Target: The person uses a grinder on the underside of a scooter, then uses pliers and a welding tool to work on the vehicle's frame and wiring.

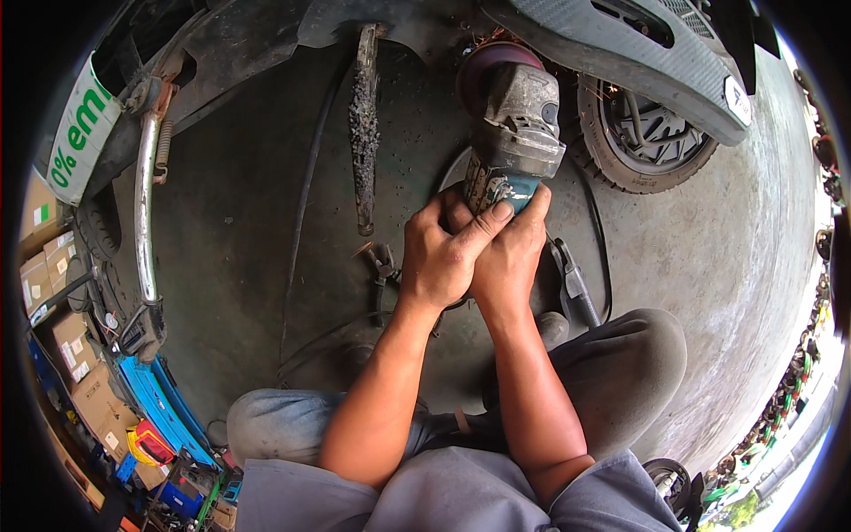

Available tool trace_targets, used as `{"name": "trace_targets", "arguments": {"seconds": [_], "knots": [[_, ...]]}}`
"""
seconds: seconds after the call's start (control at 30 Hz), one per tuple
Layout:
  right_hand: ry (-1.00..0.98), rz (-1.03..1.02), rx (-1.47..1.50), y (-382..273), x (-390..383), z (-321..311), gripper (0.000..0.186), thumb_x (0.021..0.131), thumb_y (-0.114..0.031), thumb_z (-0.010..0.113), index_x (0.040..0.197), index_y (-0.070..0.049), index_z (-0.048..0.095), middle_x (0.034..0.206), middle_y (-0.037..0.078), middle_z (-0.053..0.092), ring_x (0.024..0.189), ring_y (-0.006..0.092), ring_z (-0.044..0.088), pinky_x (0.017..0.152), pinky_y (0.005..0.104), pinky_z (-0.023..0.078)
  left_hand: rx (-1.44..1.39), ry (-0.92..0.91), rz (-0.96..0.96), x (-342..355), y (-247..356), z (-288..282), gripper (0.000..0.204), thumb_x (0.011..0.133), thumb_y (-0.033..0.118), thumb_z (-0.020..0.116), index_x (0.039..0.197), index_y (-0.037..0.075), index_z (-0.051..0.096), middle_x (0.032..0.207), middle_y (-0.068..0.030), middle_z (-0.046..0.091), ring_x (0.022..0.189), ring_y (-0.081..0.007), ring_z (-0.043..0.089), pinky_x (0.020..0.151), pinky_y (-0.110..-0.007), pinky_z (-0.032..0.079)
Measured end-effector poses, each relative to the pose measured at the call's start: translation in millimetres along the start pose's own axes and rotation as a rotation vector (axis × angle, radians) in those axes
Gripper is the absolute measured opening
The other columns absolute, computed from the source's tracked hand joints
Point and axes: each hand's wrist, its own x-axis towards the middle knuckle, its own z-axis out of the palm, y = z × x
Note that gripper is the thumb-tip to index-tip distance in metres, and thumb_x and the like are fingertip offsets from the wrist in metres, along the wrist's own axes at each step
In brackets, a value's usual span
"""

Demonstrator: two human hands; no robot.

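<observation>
Both of my hands are wrapped round the body of an angle grinder (523, 124), with a worn grey metal head and a teal housing. My left hand (439, 253) closes on it from the left, and my right hand (514, 253) grips the right side, the thumbs close together. The grinder's reddish disc (483, 75) is up against the dark underside of a vehicle (425, 22), and orange sparks (498, 37) fly at its upper edge. The exact spot it touches is hidden behind the disc. Left of the grinder, a crusted, dirty metal bar (364, 133) extends from the underside.
A spoked wheel (651, 146) and grey textured panel (634, 66) are at upper right. A metal stand leg (146, 204) with a spring is on the left, near cardboard boxes (80, 346) and a blue panel (164, 403). A black cable (306, 195) crosses the concrete floor (230, 222).
</observation>
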Motion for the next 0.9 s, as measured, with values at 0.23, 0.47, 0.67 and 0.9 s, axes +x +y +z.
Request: {"name": "trace_targets", "arguments": {"seconds": [0.23,0.47,0.67,0.9], "knots": [[0.003,-0.009,-0.012,2.5,-0.1,0.7,0.068,0.077,-0.033,0.083,0.114,0.005,0.041,0.089,0.023,0.066,0.081,0.0351,0.068,0.070,0.0432,0.052,0.005,0.006,-0.009,-0.7,2.2,-0.1,0.031,0.089,0.027,0.073,0.097,-0.002,0.064,0.091,-0.0056,0.066,0.083,-0.0112,0.058,0.076,-0.027,0.047],[-0.033,0.019,0.029,-6.2,-0.7,-1.6,0.050,0.084,-0.017,0.068,0.119,0.007,0.041,0.095,0.026,0.063,0.086,0.0405,0.065,0.074,0.0458,0.050,-0.002,0.011,-0.009,0.1,0.3,0.0,0.031,0.089,0.027,0.073,0.096,-0.002,0.064,0.090,-0.0057,0.066,0.082,-0.0115,0.058,0.075,-0.027,0.047],[-0.029,0.022,0.012,-4.5,-0.6,-1.1,0.051,0.083,-0.018,0.069,0.119,0.007,0.041,0.095,0.026,0.063,0.086,0.0406,0.065,0.074,0.0458,0.050,0.001,0.007,-0.007,-0.2,2.4,0.4,0.031,0.089,0.027,0.073,0.097,-0.002,0.064,0.091,-0.0060,0.066,0.083,-0.0118,0.058,0.076,-0.027,0.047],[-0.026,0.033,0.007,-6.5,-0.2,-2.5,0.052,0.083,-0.018,0.068,0.120,0.007,0.041,0.096,0.027,0.063,0.088,0.0413,0.065,0.076,0.0461,0.050,-0.001,0.005,-0.007,0.4,0.0,0.7,0.032,0.089,0.027,0.073,0.097,-0.002,0.064,0.091,-0.0060,0.066,0.083,-0.0116,0.058,0.076,-0.027,0.047]]}}
